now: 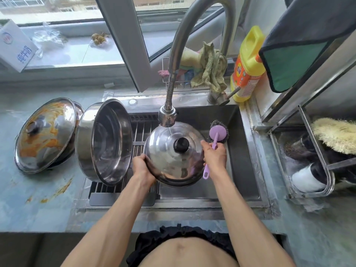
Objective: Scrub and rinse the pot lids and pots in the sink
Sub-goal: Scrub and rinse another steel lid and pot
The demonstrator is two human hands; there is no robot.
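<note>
Dirty lid [45, 132]: lies on the tabletop [38, 209] at far left, leaning over something dark beneath it; orange residue streaks its dome. Not yet scrubbed, by the look of it.
Pot [104, 141]: stands tipped on its side at the sink's left edge, partly on the rack [138, 135], mouth facing right. Its inside looks shiny; whether it is finished I cannot tell.
Left hand [141, 166]: its grip is closed on the near-left rim of the clean-looking lid, fingers curled round the edge, holding it tilted.
Lid [174, 153]: held over the sink [240, 170], dome up, black knob [181, 144] in the middle, directly under the tap [167, 117]. A thin stream of water falls onto the dome just behind the knob.
Right hand [214, 156]: its grip is wrapped round the brush handle, and the hand rests against the lid's right rim.
Brush [216, 134]: purple, with a steel-wool head, pointing away from the lid toward the sink's back right; the head is not touching the lid.
Step in hand: rinsing this lid's top, judging by the water and the idle brush.
Next move: likely turning the lid so the water reaches the whole dome and the underside, keeping both grips firm on wet steel, then setting it aside and taking up the stained lid.
</note>
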